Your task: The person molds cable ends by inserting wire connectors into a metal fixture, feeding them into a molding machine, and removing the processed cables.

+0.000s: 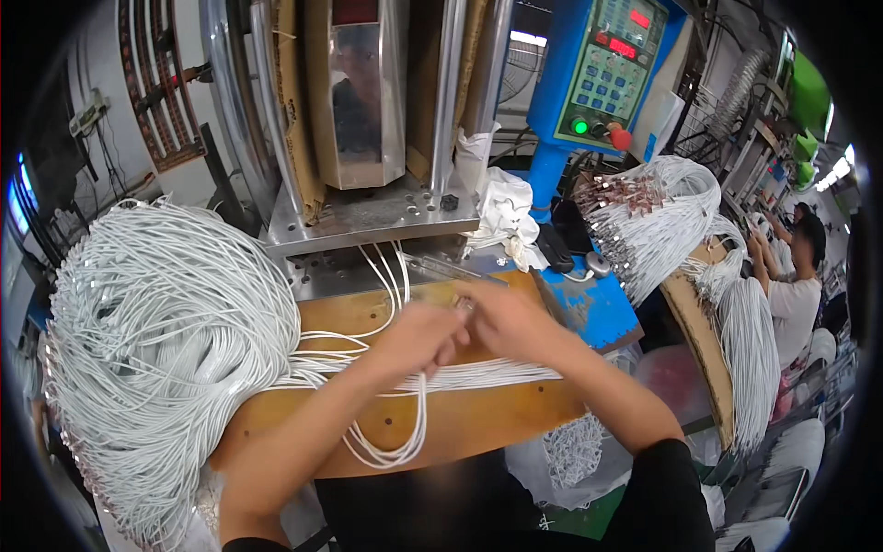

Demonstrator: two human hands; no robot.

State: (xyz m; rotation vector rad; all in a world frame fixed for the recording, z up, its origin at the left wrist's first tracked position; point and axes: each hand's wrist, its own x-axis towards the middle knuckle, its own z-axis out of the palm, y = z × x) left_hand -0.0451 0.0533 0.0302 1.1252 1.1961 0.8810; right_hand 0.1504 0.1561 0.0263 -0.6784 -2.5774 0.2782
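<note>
My left hand (pixel 421 339) is closed around a few white cables (pixel 420 414), which loop down below it over the tan board (pixel 487 432). Close against it, my right hand (pixel 508 320) has its fingers pinched together. A small end piece seems to be between the two hands, but blur and the fingers hide what it is. Under both hands a flat bundle of white cables (pixel 497 374) runs across the board. Several cables (pixel 394 276) lead from the metal press (pixel 372 221) down toward my left hand.
A large coiled heap of white cables (pixel 175 322) lies at the left. Beyond the press stands a blue control box (pixel 598 83) with lit buttons. More cable bundles (pixel 662 221) and crumpled white cloth (pixel 506 207) sit at the right. Another person (pixel 796 294) works farther off.
</note>
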